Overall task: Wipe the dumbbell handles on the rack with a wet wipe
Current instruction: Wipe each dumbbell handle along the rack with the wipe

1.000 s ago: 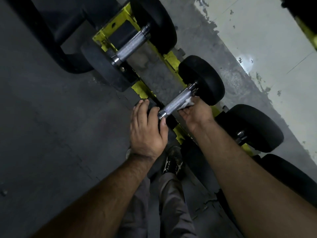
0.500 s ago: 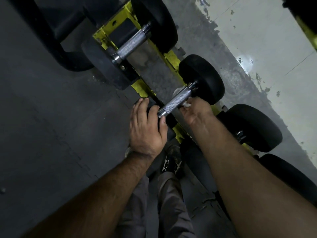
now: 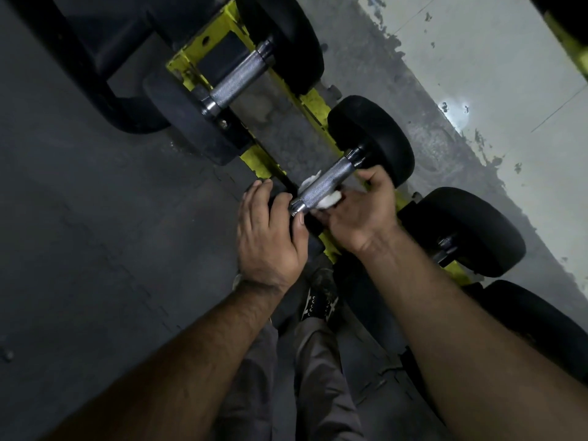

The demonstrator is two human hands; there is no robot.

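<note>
A black dumbbell lies across the yellow rack point(image 3: 254, 157), its knurled steel handle point(image 3: 327, 183) running diagonally to the far round head point(image 3: 372, 138). My right hand point(image 3: 356, 214) holds a white wet wipe point(image 3: 329, 200) wrapped under the handle near its near end; a corner of the wipe shows on the handle's far side. My left hand point(image 3: 267, 237) lies over the dumbbell's near head, fingers curved on its top, and hides most of it.
A larger dumbbell with a bare steel handle point(image 3: 237, 81) sits on the rack beyond. Two more black dumbbell heads point(image 3: 461, 230) lie to the right. My shoe point(image 3: 321, 297) and trouser legs stand on the dark rubber floor below; a pale wall runs at right.
My right hand has slid with the wipe along the handle from the far head toward the near end. My left hand has stayed on the near head.
</note>
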